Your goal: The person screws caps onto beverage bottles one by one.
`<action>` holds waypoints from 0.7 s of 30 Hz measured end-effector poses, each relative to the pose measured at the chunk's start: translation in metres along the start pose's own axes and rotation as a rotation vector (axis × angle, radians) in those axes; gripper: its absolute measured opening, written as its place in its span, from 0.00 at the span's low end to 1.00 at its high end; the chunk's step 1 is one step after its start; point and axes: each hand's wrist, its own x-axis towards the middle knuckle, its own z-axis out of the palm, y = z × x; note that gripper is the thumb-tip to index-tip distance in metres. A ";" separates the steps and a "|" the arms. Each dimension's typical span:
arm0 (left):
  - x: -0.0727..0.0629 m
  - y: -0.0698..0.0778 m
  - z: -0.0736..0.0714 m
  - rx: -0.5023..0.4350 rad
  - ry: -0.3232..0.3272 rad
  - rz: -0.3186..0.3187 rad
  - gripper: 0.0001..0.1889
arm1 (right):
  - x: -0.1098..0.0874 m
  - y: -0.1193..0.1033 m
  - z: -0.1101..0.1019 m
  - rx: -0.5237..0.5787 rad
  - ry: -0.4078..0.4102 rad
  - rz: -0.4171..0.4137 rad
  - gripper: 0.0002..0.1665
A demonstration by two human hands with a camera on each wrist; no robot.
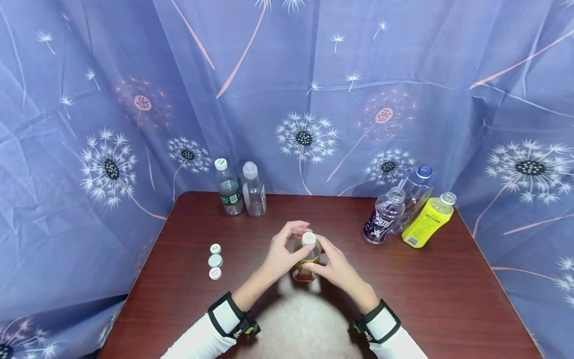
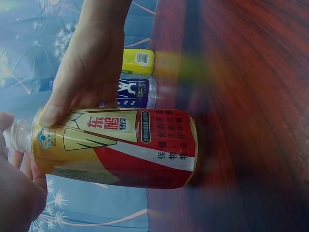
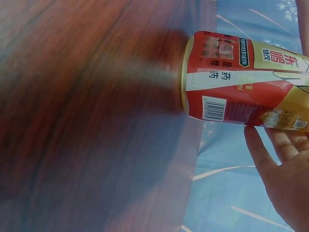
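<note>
A red-and-gold drink bottle [image 1: 305, 275] stands upright on the table between my two hands, close to its middle. Its label shows large in the left wrist view. My right hand [image 1: 337, 267] grips the bottle's upper body, thumb on the near side. Up at the neck, my left hand [image 1: 283, 253] pinches the white cap [image 1: 308, 238], its thumb in front and fingers curled behind. From the right wrist, the bottle's lower body [image 3: 219, 82] rests with its base on the wood, and the neck lies outside the frame.
Three white caps [image 1: 215, 261] lie in a column to the left. At the back left stand a green-labelled bottle [image 1: 230, 192] and a clear bottle [image 1: 254, 197], both capped. A purple-labelled bottle [image 1: 381, 219], a clear blue-necked bottle [image 1: 414, 192] and a yellow bottle [image 1: 428, 222] stand back right.
</note>
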 end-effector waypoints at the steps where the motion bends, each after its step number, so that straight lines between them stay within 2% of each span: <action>1: 0.000 0.004 0.000 0.004 0.003 -0.001 0.28 | 0.000 0.000 0.000 0.003 0.000 0.001 0.44; 5: 0.003 0.020 -0.003 0.000 -0.001 -0.015 0.28 | 0.001 -0.001 0.000 0.012 0.001 0.006 0.44; 8: 0.003 0.027 -0.006 -0.021 -0.006 0.001 0.26 | 0.001 -0.002 0.000 0.019 -0.006 0.002 0.44; 12: 0.002 0.029 -0.007 -0.028 -0.011 0.015 0.26 | 0.001 -0.001 -0.001 0.018 -0.009 -0.006 0.44; 15: 0.002 0.028 -0.005 -0.020 -0.007 0.002 0.28 | 0.000 -0.001 0.000 0.009 -0.003 -0.001 0.45; 21: 0.000 0.028 -0.005 -0.048 0.005 -0.007 0.23 | 0.000 -0.001 0.001 0.012 -0.003 0.001 0.45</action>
